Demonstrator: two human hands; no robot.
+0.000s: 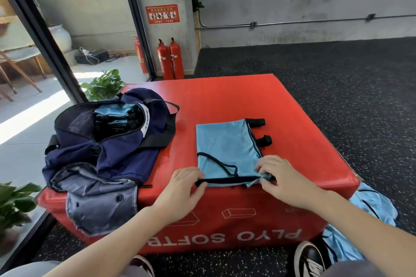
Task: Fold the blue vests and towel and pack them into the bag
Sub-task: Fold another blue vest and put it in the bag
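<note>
A light blue vest (227,148) with dark trim lies partly folded on the red plyo box (225,96), near its front edge. My left hand (182,189) pinches the left end of the vest's black strap at the near hem. My right hand (279,177) pinches the vest's near right corner by the strap's other end. The navy duffel bag (108,141) sits open on the box's left side, with folded blue vests (112,111) showing inside. More blue vests (369,213) lie on the floor right of the box.
Two red fire extinguishers (171,58) stand at the wall behind the box. Potted plants (103,84) grow at the left by a glass wall. My shoes (308,258) are on the dark speckled floor in front of the box.
</note>
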